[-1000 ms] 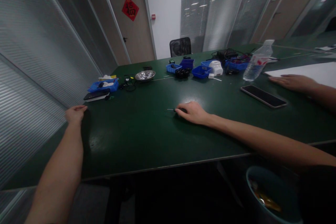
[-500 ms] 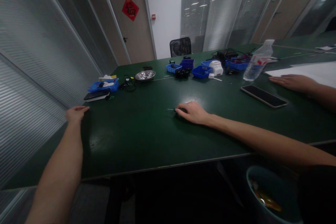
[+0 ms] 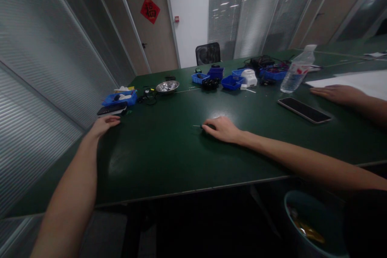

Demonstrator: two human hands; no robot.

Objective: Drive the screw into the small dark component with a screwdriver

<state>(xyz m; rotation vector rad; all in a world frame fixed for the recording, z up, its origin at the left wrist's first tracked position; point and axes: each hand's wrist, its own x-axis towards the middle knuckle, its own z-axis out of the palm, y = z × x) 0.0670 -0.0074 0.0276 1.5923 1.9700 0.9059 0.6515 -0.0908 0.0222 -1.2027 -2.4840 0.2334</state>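
My right hand [image 3: 222, 129] rests on the green table [image 3: 157, 149], closed around a small screwdriver [image 3: 198, 126]. Its thin metal shaft points left and the dark handle is mostly covered by my fingers. Over the left part of the table is my left hand [image 3: 105, 124], fingers extended and slightly apart, with nothing visible in it. Just beyond it lie a dark flat notebook-like object [image 3: 111, 109] and a blue tray [image 3: 128, 99] with small items.
A metal bowl [image 3: 167, 86], blue bins [image 3: 232, 83] and a white device [image 3: 249, 77] stand farther back. On the right are a water bottle [image 3: 298, 70], a phone [image 3: 304, 110] and another person's hand [image 3: 338, 93] on white paper [image 3: 363, 82]. Below is a bin [image 3: 314, 225].
My left hand has moved right and slightly forward, closer to the dark flat object, with its fingers more extended. My right hand stays in place with the screwdriver.
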